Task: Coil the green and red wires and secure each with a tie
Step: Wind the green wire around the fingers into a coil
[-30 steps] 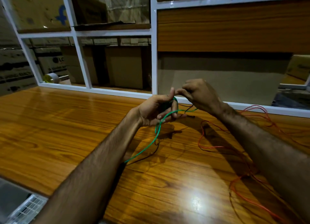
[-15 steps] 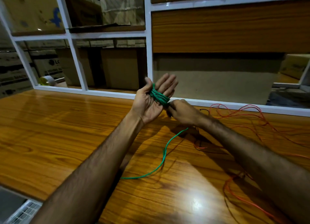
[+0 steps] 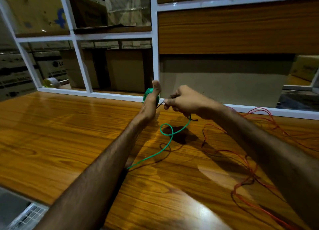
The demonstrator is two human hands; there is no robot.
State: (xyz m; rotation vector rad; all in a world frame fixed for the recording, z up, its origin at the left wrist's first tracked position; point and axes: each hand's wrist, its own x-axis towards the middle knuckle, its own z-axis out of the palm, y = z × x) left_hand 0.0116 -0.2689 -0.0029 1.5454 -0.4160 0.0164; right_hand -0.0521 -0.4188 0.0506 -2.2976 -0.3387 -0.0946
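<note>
The green wire (image 3: 148, 92) is wound in several turns round my left hand (image 3: 150, 104), which stands upright and edge-on above the wooden table (image 3: 69, 135). Its fingers are hidden behind the hand. Just to the right, my right hand (image 3: 184, 100) pinches the wire close to the coil. From under that hand the free green tail (image 3: 166, 135) drops to the table, makes one small loop and runs back under my left forearm. The red wire (image 3: 245, 160) lies loose and tangled on the right of the table, partly under my right forearm.
A white window frame (image 3: 154, 57) borders the table's far edge, with cardboard boxes behind the glass. A roll of tape (image 3: 51, 82) sits on the sill at far left. A grey device with a keyboard (image 3: 25, 217) shows at the bottom left corner.
My left hand has turned from palm-facing to edge-on and upright. My right hand rose from below the coil to beside it, and the green tail shortened and now forms a small loop.
</note>
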